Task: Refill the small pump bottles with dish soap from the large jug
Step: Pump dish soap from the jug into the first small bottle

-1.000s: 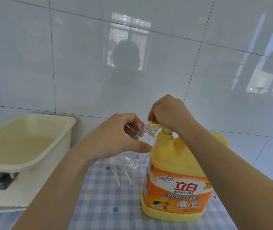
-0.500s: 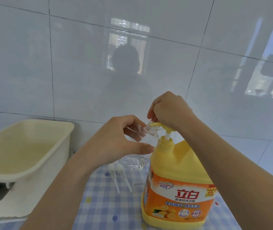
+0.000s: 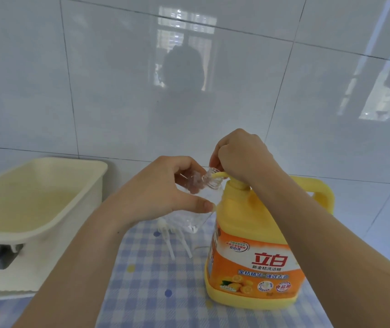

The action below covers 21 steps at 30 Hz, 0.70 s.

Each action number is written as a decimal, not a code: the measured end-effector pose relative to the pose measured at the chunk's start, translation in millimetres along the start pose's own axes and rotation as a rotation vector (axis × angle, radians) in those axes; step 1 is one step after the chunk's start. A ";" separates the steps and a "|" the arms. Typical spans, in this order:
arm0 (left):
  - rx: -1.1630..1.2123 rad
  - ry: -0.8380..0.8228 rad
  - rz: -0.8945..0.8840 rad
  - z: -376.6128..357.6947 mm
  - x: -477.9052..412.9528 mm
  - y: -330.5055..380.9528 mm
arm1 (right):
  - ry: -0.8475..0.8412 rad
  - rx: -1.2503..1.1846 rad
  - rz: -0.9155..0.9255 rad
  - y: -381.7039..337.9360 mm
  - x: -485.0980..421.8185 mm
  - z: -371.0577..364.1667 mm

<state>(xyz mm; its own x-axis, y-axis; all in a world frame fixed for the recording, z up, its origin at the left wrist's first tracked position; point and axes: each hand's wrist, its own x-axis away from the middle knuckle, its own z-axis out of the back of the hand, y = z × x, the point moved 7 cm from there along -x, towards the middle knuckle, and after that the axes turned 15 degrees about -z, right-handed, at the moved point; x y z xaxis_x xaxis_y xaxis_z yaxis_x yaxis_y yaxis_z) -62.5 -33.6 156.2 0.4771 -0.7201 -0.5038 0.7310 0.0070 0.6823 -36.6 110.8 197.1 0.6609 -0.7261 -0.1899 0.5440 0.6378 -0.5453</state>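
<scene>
the small clear bottle (image 3: 209, 197) is tilted in the left hand (image 3: 163, 190), fingers and thumb wrapped round it. its open neck meets the spout of the pump head (image 3: 221, 174); whether soap is inside, i cannot tell. the right hand (image 3: 241, 157) curls over that pump head. the yellow jug (image 3: 255, 245), opaque with an orange label, stands on the checked cloth (image 3: 153, 280) at right. two white pumps (image 3: 169, 245) lie just left of it, and a cream tub (image 3: 101, 171) sits further left.

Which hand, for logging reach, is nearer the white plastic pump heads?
Left: left hand just above the white pump heads; right hand higher, on the yellow plastic jug's pump.
</scene>
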 end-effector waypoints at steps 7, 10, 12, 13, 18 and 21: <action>0.008 -0.008 0.005 -0.4 0.1 0.4 | 0.025 -0.055 -0.002 1.9 3.0 3.7; -0.007 -0.016 -0.005 -0.9 -1.0 1.9 | 0.064 -0.088 -0.009 2.2 7.2 9.4; -0.014 -0.014 -0.008 -1.0 -0.9 2.7 | 0.115 -0.130 0.010 0.3 13.9 18.3; -0.013 -0.008 -0.012 -0.3 -0.4 3.3 | 0.136 -0.155 0.031 -1.4 17.1 22.8; 0.011 0.020 -0.036 0.3 -0.4 10.4 | 0.388 -0.113 0.127 7.0 42.9 60.6; 0.045 0.044 -0.040 0.8 0.0 12.2 | 0.548 0.038 0.127 32.8 60.4 73.3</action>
<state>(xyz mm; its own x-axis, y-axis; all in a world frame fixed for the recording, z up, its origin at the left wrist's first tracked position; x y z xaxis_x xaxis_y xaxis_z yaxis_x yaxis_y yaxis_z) -54.0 -34.1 165.0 0.4698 -0.6877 -0.5535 0.7277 -0.0532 0.6838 59.1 106.7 227.6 0.3629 -0.6637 -0.6541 0.5023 0.7305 -0.4626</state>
